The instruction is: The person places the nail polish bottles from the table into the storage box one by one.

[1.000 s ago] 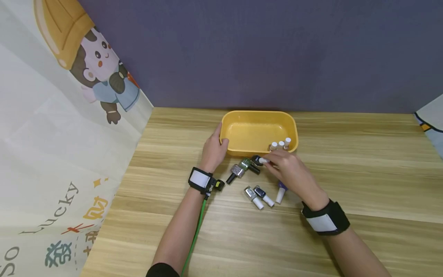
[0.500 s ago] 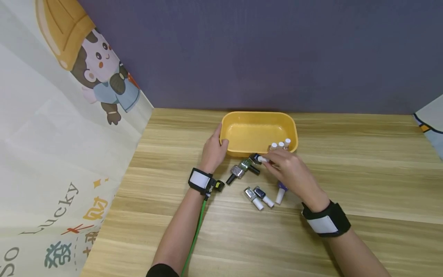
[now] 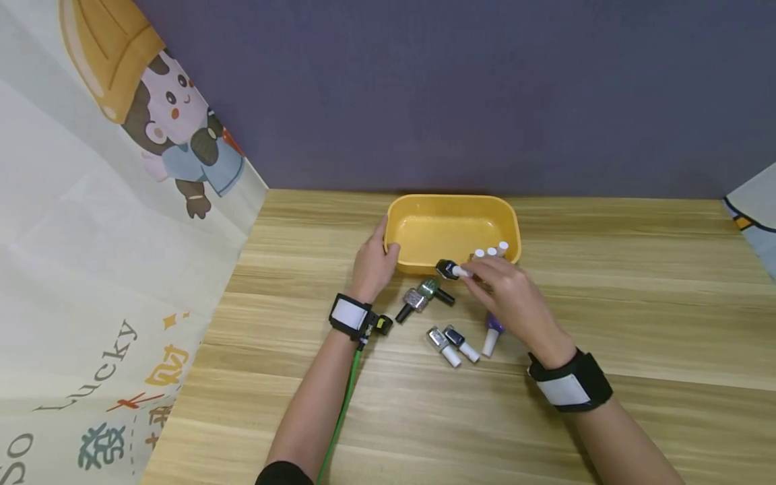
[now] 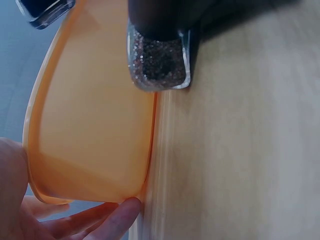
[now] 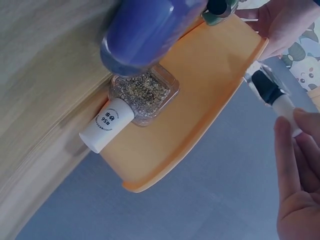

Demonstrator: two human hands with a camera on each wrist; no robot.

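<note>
My right hand [image 3: 512, 293] pinches the white cap of a dark nail polish bottle [image 3: 446, 269], thumb and fingers at the cap. The bottle is tilted, its glass end pointing left, and overlaps the front rim of the yellow plastic bin [image 3: 451, 197]. In the right wrist view, the fingers hold this nail polish bottle [image 5: 265, 85] by its cap. My left hand [image 3: 374, 268] grips the bin's left end, thumb at the near corner, fingers around the outside. Several white-capped nail polish bottles [image 3: 492, 252] stand in the bin's front right corner, partly hidden behind the right hand.
Before the bin lie a glittery bottle [image 3: 415, 300] and a green bottle [image 3: 428, 287], both black-capped. Nearer lie a silver bottle [image 3: 436, 336], a dark blue bottle [image 3: 455, 335] and a purple bottle [image 3: 494, 325], all white-capped. A dark blue-grey wall [image 3: 448, 94] rises behind.
The dark nail polish bottle in my right hand has moved up and slightly left, from the table before the bin to its front rim. My left hand stays on the bin.
</note>
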